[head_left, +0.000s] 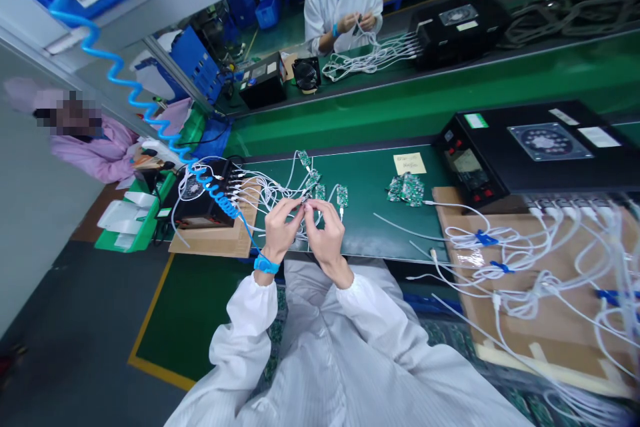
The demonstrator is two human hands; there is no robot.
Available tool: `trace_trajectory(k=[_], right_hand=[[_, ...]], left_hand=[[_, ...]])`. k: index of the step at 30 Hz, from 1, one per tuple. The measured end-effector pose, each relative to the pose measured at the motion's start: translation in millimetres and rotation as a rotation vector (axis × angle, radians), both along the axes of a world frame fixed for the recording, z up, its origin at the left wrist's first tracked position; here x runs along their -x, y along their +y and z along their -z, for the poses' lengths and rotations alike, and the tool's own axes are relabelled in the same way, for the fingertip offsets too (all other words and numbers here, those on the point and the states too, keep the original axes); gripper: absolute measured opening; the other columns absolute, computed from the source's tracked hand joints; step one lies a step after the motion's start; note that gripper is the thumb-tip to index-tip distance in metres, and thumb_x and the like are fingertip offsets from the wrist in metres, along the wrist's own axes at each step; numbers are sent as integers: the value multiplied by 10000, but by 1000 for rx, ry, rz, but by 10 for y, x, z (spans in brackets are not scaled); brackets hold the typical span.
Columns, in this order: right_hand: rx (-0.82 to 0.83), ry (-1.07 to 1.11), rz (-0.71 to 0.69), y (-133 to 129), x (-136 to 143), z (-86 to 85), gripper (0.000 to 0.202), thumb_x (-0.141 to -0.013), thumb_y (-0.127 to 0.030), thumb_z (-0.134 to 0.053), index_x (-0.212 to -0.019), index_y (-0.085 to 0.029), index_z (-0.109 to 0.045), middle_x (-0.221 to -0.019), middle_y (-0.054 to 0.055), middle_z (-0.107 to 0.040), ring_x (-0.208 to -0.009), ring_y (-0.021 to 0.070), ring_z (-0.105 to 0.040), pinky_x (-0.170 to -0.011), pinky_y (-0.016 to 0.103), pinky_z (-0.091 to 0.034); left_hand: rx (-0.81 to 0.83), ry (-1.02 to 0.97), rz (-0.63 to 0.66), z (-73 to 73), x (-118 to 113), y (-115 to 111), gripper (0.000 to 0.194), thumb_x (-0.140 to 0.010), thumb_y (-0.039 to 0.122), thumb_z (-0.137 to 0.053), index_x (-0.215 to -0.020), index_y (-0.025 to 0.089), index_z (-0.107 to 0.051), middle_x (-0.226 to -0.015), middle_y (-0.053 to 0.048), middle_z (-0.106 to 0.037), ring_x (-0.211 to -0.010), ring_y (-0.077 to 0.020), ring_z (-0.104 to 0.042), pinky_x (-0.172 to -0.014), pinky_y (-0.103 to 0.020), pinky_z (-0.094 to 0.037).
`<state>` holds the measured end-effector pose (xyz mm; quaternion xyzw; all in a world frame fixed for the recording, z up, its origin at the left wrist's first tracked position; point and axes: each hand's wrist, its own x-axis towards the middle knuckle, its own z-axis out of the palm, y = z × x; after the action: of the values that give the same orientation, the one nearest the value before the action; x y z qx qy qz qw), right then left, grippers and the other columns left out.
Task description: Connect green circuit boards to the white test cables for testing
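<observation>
My left hand point(283, 228) and my right hand point(324, 230) meet above the near edge of the green bench, fingertips pinched together. Between the left fingertips shows a small dark piece point(305, 199), apparently a circuit board seen edge-on, mostly covered by the fingers. What the right fingertips grip is hidden. Just beyond my hands lie several green circuit boards, among them one board point(342, 196) with a white cable plugged into its lower end. White cables point(270, 190) run from there to a black box point(200, 197) on the left. A blue strap point(266, 265) circles my left wrist.
A pile of circuit boards point(406, 189) lies right of my hands, below a yellow note point(409, 163). A large black box point(540, 153) with bundled white cables point(490, 240) stands on cardboard point(480, 307). A coiled blue cord point(135, 90) hangs at left. Co-workers sit opposite and at left.
</observation>
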<state>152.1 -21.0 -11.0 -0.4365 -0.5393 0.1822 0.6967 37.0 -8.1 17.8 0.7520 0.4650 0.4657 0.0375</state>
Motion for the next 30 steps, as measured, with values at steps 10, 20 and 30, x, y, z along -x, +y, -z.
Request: trace_trajectory(k=[10, 20, 30], right_hand=[[31, -5, 38, 10, -9, 35, 157, -1033, -265, -549, -1007, -204, -691, -962, 94, -748, -948, 217, -705, -888, 424, -585], [53, 12, -18, 52, -10, 73, 136, -1018, -278, -577, -1043, -202, -687, -1025, 101, -756, -1024, 215, -713, -956, 425, -582], [9, -48, 28, 52, -19, 82, 151, -1032, -245, -556, -992, -189, -691, -964, 97, -742, -978, 212, -690, -896, 422, -580]], left_hand=[[27, -10, 23, 44, -66, -15, 173, -987, 306, -634, -1055, 204, -756, -904, -68, -751, -802, -164, -713, -732, -300, -586], [79, -70, -73, 111, -83, 20, 163, -975, 287, -642, -1065, 184, -730, -923, -64, -731, -767, -153, -691, -728, -293, -587], [43, 17, -27, 91, -93, 10, 149, -990, 268, -628, -1063, 174, -717, -858, -41, -693, -777, -148, -679, -732, -275, -565]])
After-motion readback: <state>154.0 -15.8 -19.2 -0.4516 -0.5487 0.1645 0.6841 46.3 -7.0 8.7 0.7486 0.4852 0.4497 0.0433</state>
